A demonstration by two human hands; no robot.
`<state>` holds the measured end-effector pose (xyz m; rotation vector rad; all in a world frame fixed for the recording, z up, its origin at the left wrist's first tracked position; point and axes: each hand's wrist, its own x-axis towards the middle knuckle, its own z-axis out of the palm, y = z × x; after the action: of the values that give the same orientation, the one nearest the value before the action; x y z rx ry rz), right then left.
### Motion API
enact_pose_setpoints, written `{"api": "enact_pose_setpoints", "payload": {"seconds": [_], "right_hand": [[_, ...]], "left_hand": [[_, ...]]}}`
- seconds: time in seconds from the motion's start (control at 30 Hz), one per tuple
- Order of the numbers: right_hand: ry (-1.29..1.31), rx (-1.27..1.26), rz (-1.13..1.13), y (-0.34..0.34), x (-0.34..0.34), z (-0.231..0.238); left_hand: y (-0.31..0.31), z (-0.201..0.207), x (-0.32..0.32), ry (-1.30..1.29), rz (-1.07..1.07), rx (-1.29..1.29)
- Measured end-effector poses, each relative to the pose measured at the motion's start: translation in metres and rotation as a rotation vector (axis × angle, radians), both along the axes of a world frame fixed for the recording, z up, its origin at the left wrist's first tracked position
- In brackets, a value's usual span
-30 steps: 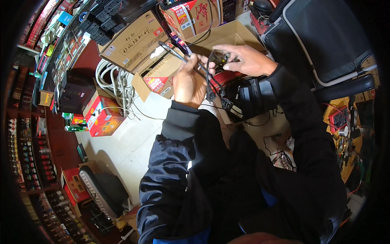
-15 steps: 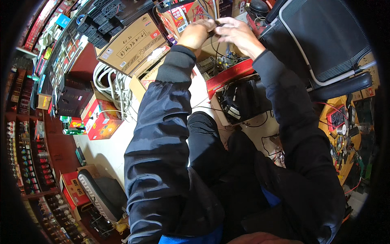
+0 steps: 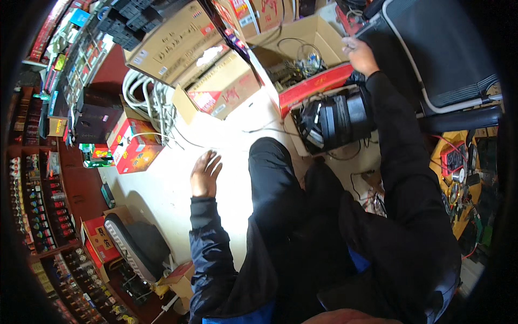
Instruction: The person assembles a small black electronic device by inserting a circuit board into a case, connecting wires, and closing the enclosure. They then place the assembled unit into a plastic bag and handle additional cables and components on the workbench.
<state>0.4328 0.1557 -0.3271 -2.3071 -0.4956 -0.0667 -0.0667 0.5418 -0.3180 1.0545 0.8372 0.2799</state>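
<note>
My left hand [image 3: 204,175] hovers over the bright floor left of my knee, holding nothing, its fingers apart. At the right end of an open cardboard box [image 3: 318,83] with a red front flap is my right hand [image 3: 360,56]. Its fingers stretch toward the box's corner, with nothing visible in them; whether they touch the cardboard I cannot tell. Inside that box lie a loop of thin black cable [image 3: 305,44], a tangle of connectors and some circuit boards. A second box nearer to me holds a black ribbed device [image 3: 340,119] and dark adapters.
A black chair [image 3: 440,48] with a metal frame stands at the right. Beyond my right arm, tools and a red meter [image 3: 453,157] lie on a wooden surface. Coiled white hose [image 3: 143,92], cartons [image 3: 226,89] and a grey-black cushioned seat [image 3: 135,245] are at the left, beside bottle shelves [image 3: 40,205].
My hands, together on a dark cable above the box before, have separated. The left came down toward me; the right moved right and slightly nearer. The cable is out of both hands.
</note>
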Motion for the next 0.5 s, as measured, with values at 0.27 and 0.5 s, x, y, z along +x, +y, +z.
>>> {"api": "enact_pose_setpoints", "payload": {"seconds": [0.27, 0.5], "right_hand": [[0.615, 0.616, 0.095, -0.023, -0.182, -0.045], [0.585, 0.009, 0.215, 0.046, -0.285, -0.195]], "left_hand": [[-0.036, -0.116, -0.226, 0.495, 0.461, -0.238], [-0.058, -0.133, -0.275, 0.632, 0.562, -0.217]]}}
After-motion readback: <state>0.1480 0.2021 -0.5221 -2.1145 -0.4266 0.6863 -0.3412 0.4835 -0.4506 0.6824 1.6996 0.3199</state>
